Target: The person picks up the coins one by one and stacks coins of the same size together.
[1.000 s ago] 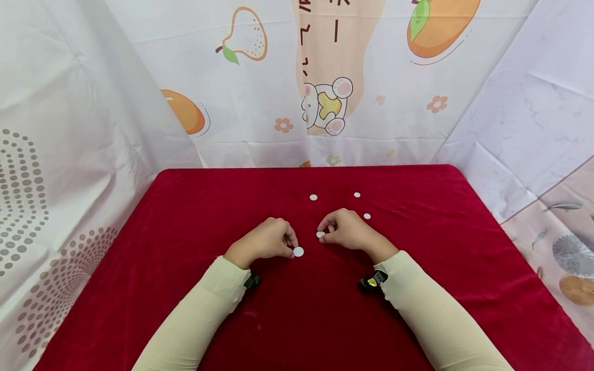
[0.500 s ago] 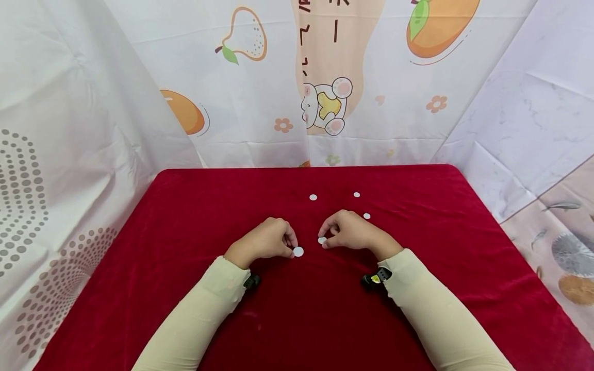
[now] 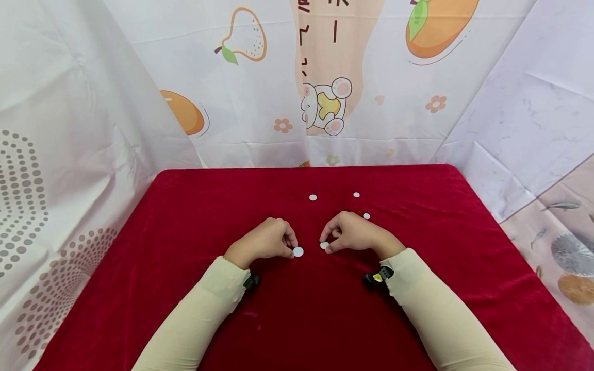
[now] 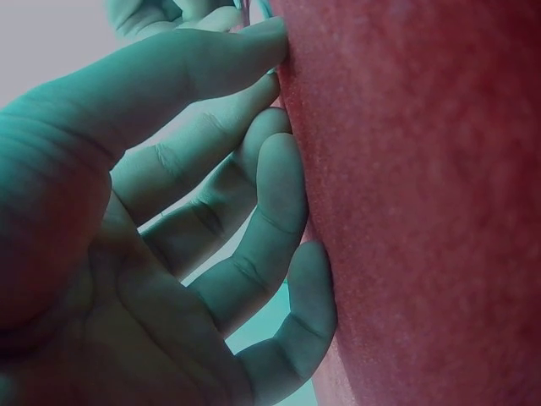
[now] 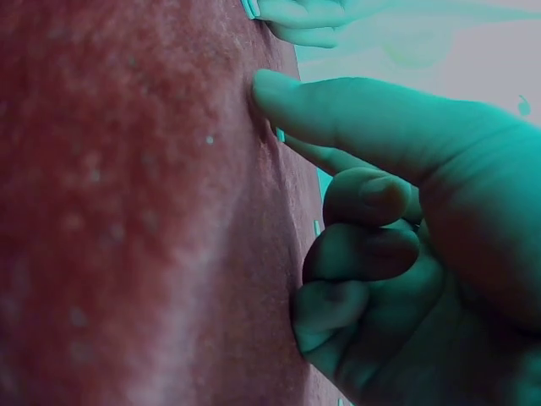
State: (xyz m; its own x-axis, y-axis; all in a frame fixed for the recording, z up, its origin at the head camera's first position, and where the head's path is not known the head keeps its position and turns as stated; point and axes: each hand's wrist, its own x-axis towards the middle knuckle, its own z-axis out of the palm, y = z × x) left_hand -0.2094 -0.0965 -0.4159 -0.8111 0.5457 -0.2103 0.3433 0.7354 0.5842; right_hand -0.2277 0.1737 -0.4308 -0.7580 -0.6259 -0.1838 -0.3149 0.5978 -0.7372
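Two bare hands above a red-covered surface (image 3: pixel 297 319), with places given relative to the left disc (image 3: pixel 298 252), which is white and round. The left hand (image 3: pixel 264 239), on the left of the left disc, pinches its edge between thumb and fingers. The right disc (image 3: pixel 324 246), also white, is near the left disc on its right, not touching it; the right hand (image 3: pixel 357 232), farther right, pinches it between thumb and index finger, the remaining fingers curled. Whether either disc is clear of the cloth cannot be told. Beyond the left disc lie a middle disc (image 3: pixel 313 197), slightly right, and a far disc (image 3: pixel 356 195) and side disc (image 3: pixel 366 216), both farther right.
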